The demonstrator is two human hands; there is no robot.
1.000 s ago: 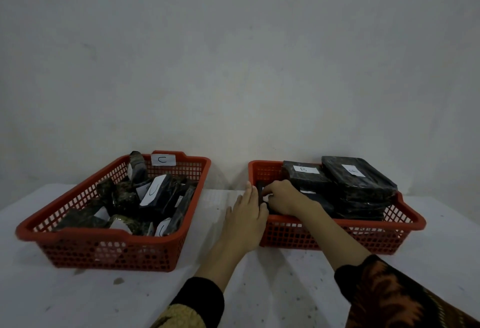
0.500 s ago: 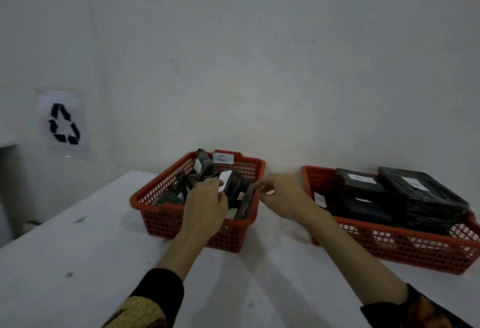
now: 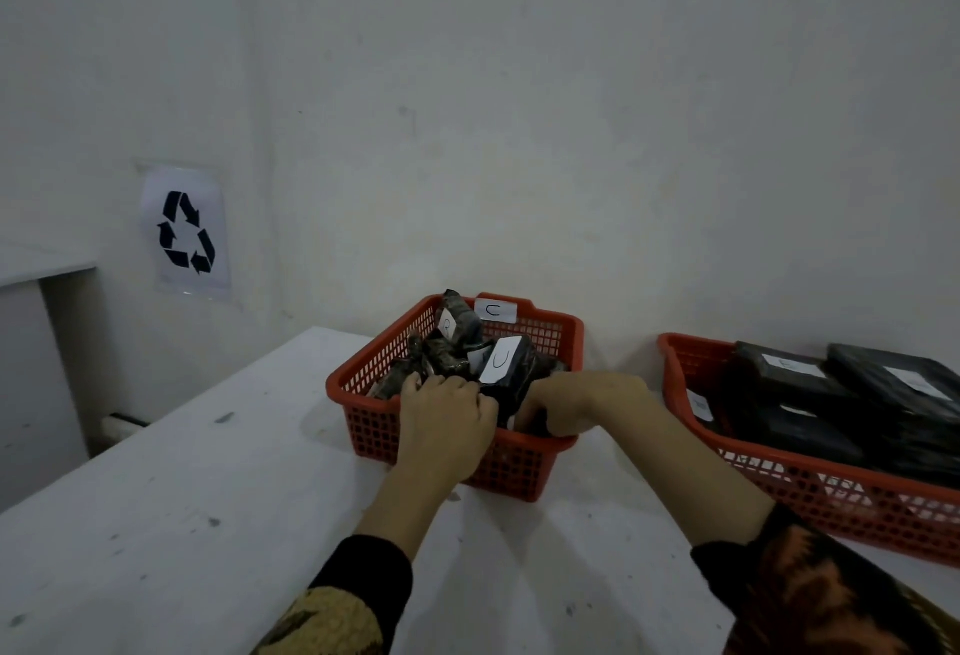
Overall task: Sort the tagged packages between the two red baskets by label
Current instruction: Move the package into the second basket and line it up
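A red basket (image 3: pixel 363 394) tagged "C" on its back rim stands at the centre and holds several dark wrapped packages with white labels. A second red basket (image 3: pixel 831 504) at the right holds flat black packages (image 3: pixel 883 384) stacked neatly. Both my hands reach into the near end of the centre basket. My left hand (image 3: pixel 447 415) lies curled over the packages there. My right hand (image 3: pixel 582 402) is curled down beside a black package with a "U"-like label (image 3: pixel 506 368). Whether either hand grips a package is hidden by the fingers.
The baskets sit on a white table (image 3: pixel 208 524) against a white wall. A recycling-symbol sheet (image 3: pixel 187 233) hangs on the left wall. A lower white ledge (image 3: pixel 41 265) is at the far left, past the table's left edge.
My view has swung left. Both hands left the right basket, crossed to the centre basket and now dip into its near end among the packages.
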